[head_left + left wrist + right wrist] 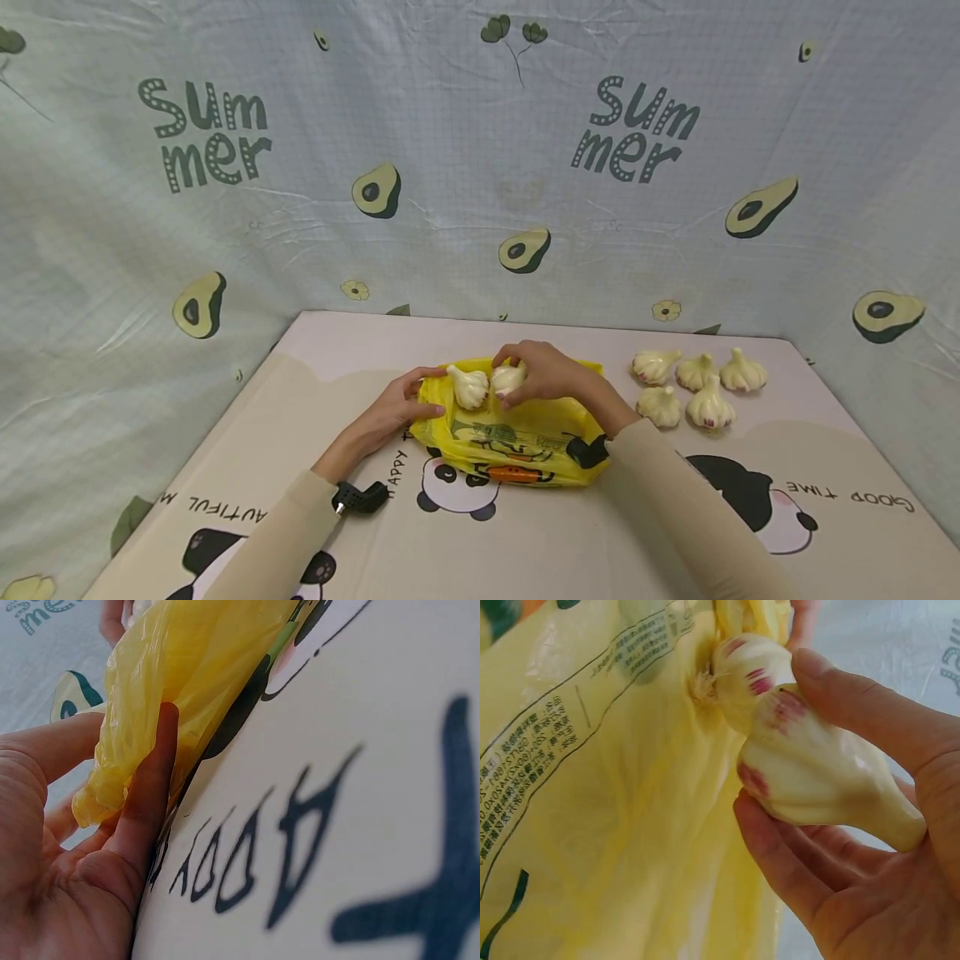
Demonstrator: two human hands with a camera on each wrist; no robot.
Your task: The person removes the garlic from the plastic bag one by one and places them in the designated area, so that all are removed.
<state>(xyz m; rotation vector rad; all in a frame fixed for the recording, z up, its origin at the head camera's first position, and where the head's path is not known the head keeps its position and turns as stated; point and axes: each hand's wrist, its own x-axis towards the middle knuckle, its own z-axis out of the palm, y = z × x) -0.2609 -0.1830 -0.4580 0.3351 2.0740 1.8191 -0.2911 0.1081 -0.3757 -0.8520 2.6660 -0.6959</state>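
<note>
A yellow plastic bag [525, 425] with printing lies flattened on the table. One garlic bulb [470, 388] rests on the bag's left part. Between the thumb and fingers of my right hand [551, 373] is a second garlic bulb [825, 772], its purple-streaked root end toward the first bulb [739, 675]. In the right wrist view the two bulbs appear to overlap; whether they touch I cannot tell. My left hand [393, 407] holds the bag's left edge, the gathered plastic [124, 742] lying between thumb and fingers.
Several more garlic bulbs [708, 406] sit in a group on the right side of the table, beyond my right forearm. The table cover [525, 542] has printed pandas and lettering. A patterned cloth [450, 125] hangs behind and at both sides.
</note>
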